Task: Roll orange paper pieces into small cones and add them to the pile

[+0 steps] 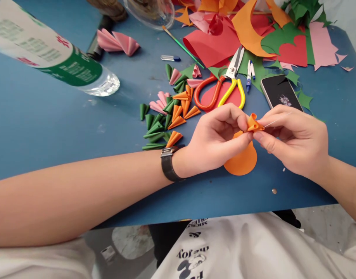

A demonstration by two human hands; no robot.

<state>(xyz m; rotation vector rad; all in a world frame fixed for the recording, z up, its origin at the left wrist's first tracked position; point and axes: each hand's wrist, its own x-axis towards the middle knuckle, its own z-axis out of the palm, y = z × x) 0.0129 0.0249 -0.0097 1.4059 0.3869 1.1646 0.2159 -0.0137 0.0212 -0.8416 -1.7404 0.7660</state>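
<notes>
Both hands pinching a small orange rolled-paper cone point(253, 124)
My left hand point(215, 139) and right hand point(294, 141) close their fingertips on it at centre right of the frame, just above a round orange paper disc point(242, 161) on the blue desk point(50, 128). To my mind, a tight grip near the point keeps the roll from springing open.

Bright, even light; soft shadows, sharp centre, bent and blurred edges.
</notes>
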